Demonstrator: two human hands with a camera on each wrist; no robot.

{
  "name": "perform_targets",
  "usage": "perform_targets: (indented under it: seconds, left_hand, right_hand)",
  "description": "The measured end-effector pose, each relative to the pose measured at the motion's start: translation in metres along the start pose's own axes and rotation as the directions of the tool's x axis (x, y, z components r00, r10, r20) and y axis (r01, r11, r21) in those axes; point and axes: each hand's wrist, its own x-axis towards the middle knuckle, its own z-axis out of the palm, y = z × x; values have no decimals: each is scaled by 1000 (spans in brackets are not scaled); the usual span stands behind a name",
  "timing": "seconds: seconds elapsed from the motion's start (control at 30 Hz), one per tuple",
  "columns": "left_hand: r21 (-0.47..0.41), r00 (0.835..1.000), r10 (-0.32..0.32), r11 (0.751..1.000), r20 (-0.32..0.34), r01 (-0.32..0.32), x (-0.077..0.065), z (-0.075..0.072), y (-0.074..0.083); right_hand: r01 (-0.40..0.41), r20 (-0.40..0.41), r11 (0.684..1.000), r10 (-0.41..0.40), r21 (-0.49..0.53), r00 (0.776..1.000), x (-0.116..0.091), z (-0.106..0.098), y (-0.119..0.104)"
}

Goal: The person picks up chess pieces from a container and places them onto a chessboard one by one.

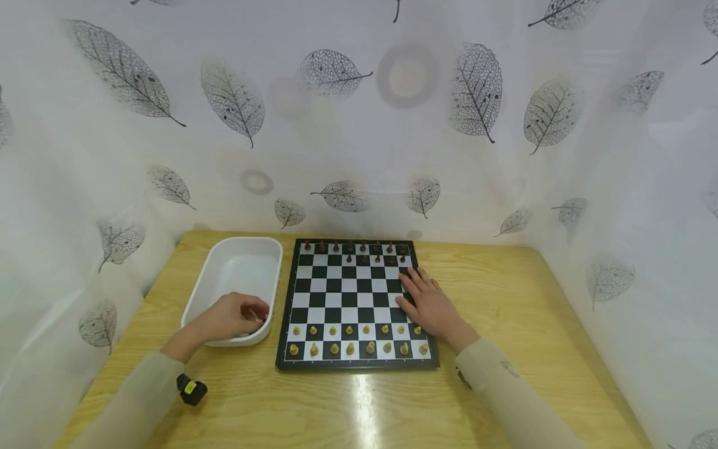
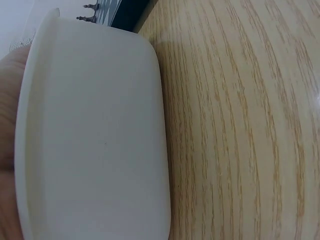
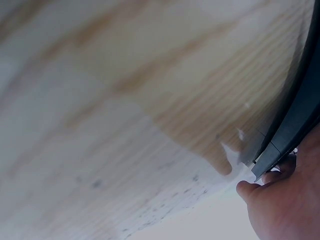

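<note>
My left hand (image 1: 235,315) is inside the near right part of a white plastic tray (image 1: 204,274), its fingers curled toward the bottom. Something small and dark shows by the fingertips; I cannot tell whether they pinch it. In the left wrist view the tray's outer wall (image 2: 105,125) hides most of that hand. My right hand (image 1: 432,305) rests on the right edge of a chessboard (image 1: 358,366), fingers spread. Gold pieces (image 1: 350,348) fill two rows at the near side. Dark brown pieces (image 1: 363,247) line the far row, with several pawns (image 1: 378,258) before its right part.
The tray and board stand side by side on a light wooden table (image 1: 493,299). A white curtain (image 1: 359,143) with a leaf print hangs behind the table and along both sides. A dark wrist camera (image 1: 192,391) sits under the left sleeve.
</note>
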Motion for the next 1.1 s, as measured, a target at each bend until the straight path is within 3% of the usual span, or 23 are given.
perform_targets:
  seconds: [0.77, 1.1]
  left_hand:
    - [44, 996, -83, 996, 41, 81, 3, -1, 5]
    - [60, 997, -70, 996, 44, 67, 3, -2, 4]
  right_hand:
    - [0, 5, 1000, 0, -8, 1000, 0, 0, 0]
    - [5, -3, 1000, -5, -13, 1000, 0, 0, 0]
